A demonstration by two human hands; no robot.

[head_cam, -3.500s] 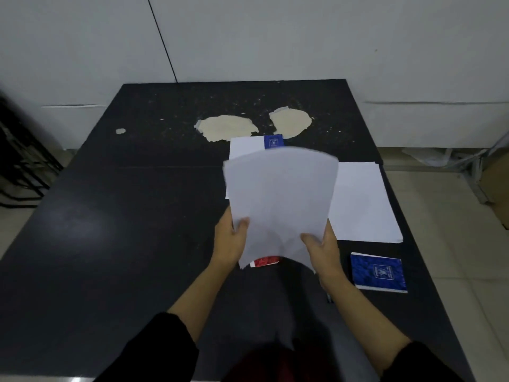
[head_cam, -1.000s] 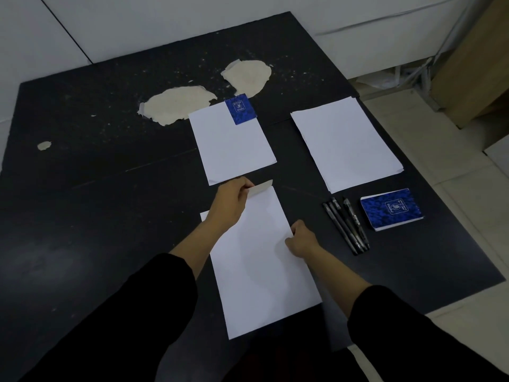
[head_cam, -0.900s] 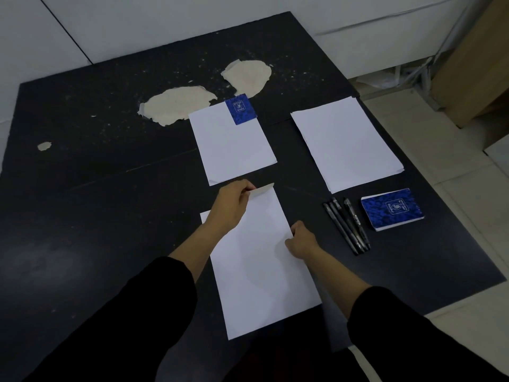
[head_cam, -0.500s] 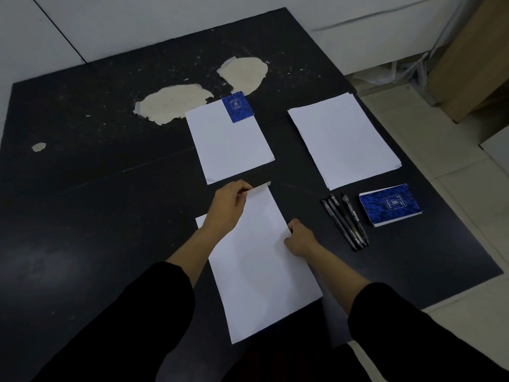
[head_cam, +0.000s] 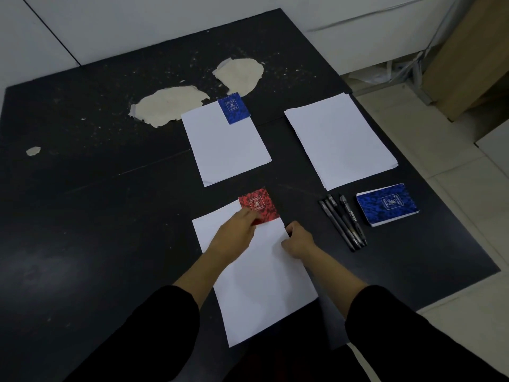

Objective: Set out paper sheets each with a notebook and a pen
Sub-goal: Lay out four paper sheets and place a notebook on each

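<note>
A white paper sheet (head_cam: 264,288) lies nearest me on the black table (head_cam: 82,216). A red notebook (head_cam: 260,204) sits at its far right corner. My left hand (head_cam: 234,238) pinches the notebook's near left corner. My right hand (head_cam: 298,241) has its fingers curled and holds the sheet's right edge. Farther back lies a second sheet (head_cam: 228,153) with a small blue notebook (head_cam: 233,107) on its top edge. Three black pens (head_cam: 343,221) lie side by side to the right of my right hand. No pen is on either sheet.
A stack of white paper (head_cam: 341,139) lies at the far right, with a pile of blue notebooks (head_cam: 387,204) in front of it near the table's right edge. Two pale worn patches (head_cam: 170,106) mark the far tabletop. A cardboard box (head_cam: 473,59) stands on the floor.
My left hand let go of the near sheet's lifted far corner. The red notebook is now in view at that corner, held by that hand. My right hand has stayed on the sheet's right edge.
</note>
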